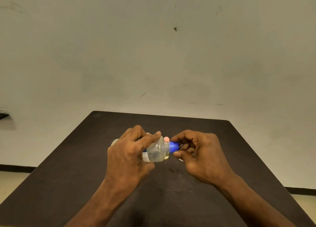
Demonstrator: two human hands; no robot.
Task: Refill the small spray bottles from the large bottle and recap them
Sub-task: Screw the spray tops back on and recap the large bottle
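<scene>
Holding the large bottle (156,150) sideways above the tabletop (239,158), your left hand (130,151) has its grip wrapped tight round the body, neck pointing to 3 o'clock. Your right hand (198,156) has a narrow pinch grip on the blue cap (174,146), thumb below, fingers on top.

Step in hand, as I judge it: working the cap on the big bottle, either opening it to pour or closing it after. Can't tell which from this alone.

Next move calls for: a firm hold on the body with your left and a twist of the cap with your right. Tip the neck upward before the cap comes free, or liquid may run out, since the bottle lies nearly level.

Bottle look: clear plastic, rounded shoulder, pale yellowish liquid pooled low near the neck, part full. Label edge shows under your left palm, text unreadable.

A small pink thing (166,139) peeks out at 12 o'clock of the neck, behind the bottle. Likely a small spray bottle's top, but mostly hidden, not sure.
</scene>
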